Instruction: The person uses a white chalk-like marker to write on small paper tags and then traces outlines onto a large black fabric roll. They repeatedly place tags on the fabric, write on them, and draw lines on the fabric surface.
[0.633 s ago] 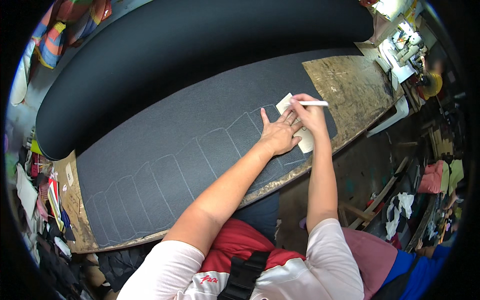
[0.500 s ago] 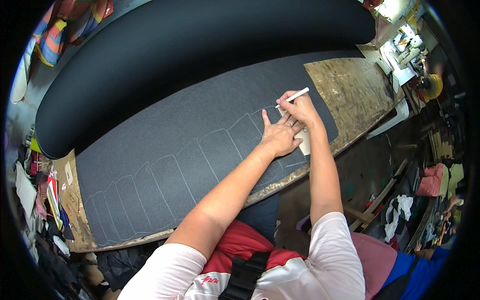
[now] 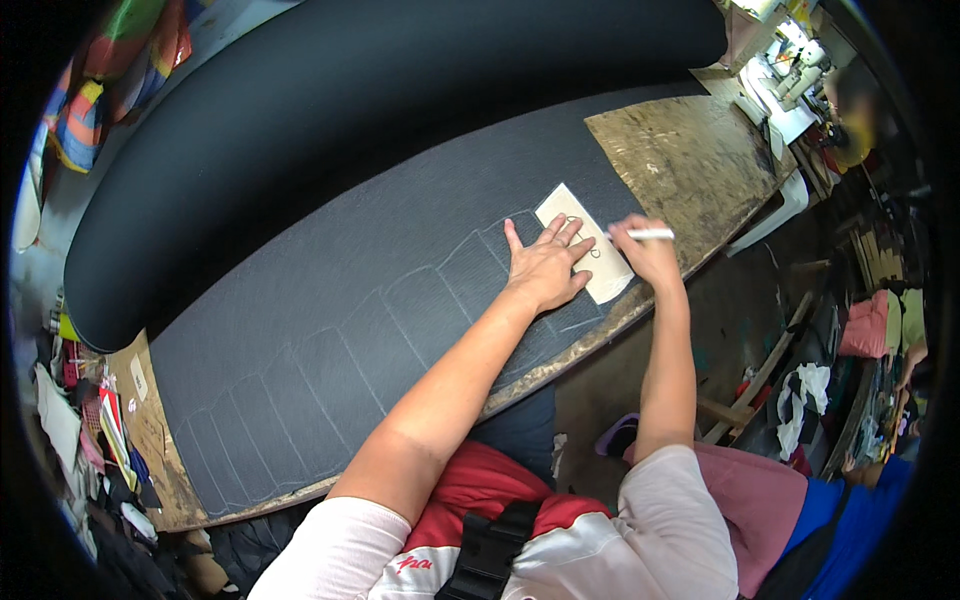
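My left hand point(image 3: 546, 268) lies with fingers spread, pressing a cream pattern piece point(image 3: 606, 277) flat on the dark grey fabric point(image 3: 300, 290). In my right hand point(image 3: 650, 252) is a white marking pen point(image 3: 655, 234), held at the right-hand long edge of the pattern piece. The pen's tip is mostly hidden by the fingers. A row of pale outlined panels point(image 3: 400, 310) runs leftward across the fabric from the pattern piece. Hand-drawn marks show on the pattern piece, partly covered by my left fingers.
A thick black roll point(image 3: 380, 90) lies along the far side of the wooden table point(image 3: 690, 150). A sewing machine point(image 3: 800, 75) stands under a light at the far right. Fabric scraps point(image 3: 800, 400) and a wooden frame point(image 3: 760, 370) are beyond the table's right side.
My right hand has moved with the pen from the pattern piece's far end to its right-hand edge, nearer me. More of the pattern piece now shows. My left hand stays on it.
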### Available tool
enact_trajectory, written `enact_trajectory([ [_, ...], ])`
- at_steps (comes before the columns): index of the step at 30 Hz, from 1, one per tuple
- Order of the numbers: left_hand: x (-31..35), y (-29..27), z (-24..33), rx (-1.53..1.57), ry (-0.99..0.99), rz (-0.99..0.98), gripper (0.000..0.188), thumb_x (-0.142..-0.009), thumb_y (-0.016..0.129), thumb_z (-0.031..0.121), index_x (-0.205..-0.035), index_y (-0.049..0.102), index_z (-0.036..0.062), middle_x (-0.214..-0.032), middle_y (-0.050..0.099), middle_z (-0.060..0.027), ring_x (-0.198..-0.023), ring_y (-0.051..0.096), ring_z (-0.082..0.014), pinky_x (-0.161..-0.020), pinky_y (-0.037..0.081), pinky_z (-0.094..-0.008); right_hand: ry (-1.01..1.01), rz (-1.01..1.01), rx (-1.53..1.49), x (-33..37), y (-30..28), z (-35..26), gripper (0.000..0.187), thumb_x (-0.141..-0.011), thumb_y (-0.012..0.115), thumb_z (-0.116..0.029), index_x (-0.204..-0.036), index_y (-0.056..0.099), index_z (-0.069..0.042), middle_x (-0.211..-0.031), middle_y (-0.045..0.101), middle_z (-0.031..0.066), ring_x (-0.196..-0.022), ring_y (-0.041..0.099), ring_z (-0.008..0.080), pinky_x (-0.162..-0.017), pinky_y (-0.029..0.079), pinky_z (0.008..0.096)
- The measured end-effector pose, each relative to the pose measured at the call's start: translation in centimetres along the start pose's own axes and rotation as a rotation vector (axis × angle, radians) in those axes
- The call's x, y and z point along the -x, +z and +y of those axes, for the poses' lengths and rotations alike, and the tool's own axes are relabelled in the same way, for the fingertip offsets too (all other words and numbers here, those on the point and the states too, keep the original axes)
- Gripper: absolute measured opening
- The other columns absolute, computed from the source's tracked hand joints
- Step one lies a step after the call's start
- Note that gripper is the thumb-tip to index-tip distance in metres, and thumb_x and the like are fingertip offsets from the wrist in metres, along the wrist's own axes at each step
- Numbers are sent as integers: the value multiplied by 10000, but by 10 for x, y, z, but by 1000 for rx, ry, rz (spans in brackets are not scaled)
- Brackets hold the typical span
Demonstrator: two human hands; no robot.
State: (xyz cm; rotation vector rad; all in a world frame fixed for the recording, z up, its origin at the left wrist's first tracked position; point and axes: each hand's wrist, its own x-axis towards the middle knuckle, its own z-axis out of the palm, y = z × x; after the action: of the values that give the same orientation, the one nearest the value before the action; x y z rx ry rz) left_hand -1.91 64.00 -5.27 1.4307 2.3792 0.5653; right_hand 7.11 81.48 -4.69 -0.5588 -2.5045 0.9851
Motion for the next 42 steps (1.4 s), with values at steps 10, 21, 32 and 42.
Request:
enact_trajectory([
  [10, 1, -1, 2, 2, -8, 13, 502, -846, 557, 381, -1331, 496, 266, -1501, 292, 12, -1408, 198, -166, -1030, 9, -734, -146, 248, 405, 78, 4, -38, 76, -702, 655, -33, -650, 606, -8, -653, 612, 163, -669, 598, 317, -627, 467, 396],
  [21, 10, 8, -10, -63, 37, 175, 899, -736, 635, 597, -1418, 332, 95, -1520, 154, -199, -1419, 112, -337, -1076, 69, -647, -182, 177, -110, 14, 19, -67, 206, -826, 607, -135, -988, 657, -19, -846, 657, 199, -765, 660, 318, -680, 506, 378],
  [32, 48, -53, -118, -90, 285, 104, 1263, -484, 748, 709, -1399, 275, -21, -1429, 301, -272, -1351, 279, -390, -1124, 166, -526, -383, -549, 241, -74, 64, -81, 866, -463, 864, -161, -1259, 528, -101, -1201, 571, 173, -1183, 488, 329, -1013, 388, 389],
  [42, 34, -63, -163, 567, 137, 375, 612, -844, 664, 226, -1324, 365, -8, -1069, 567, -147, -1001, 601, -206, -922, 458, -321, -384, -566, 278, -101, 96, -89, 759, -428, 891, -201, -1106, 563, -112, -1129, 611, 67, -1211, 443, 286, -995, 334, 557],
])
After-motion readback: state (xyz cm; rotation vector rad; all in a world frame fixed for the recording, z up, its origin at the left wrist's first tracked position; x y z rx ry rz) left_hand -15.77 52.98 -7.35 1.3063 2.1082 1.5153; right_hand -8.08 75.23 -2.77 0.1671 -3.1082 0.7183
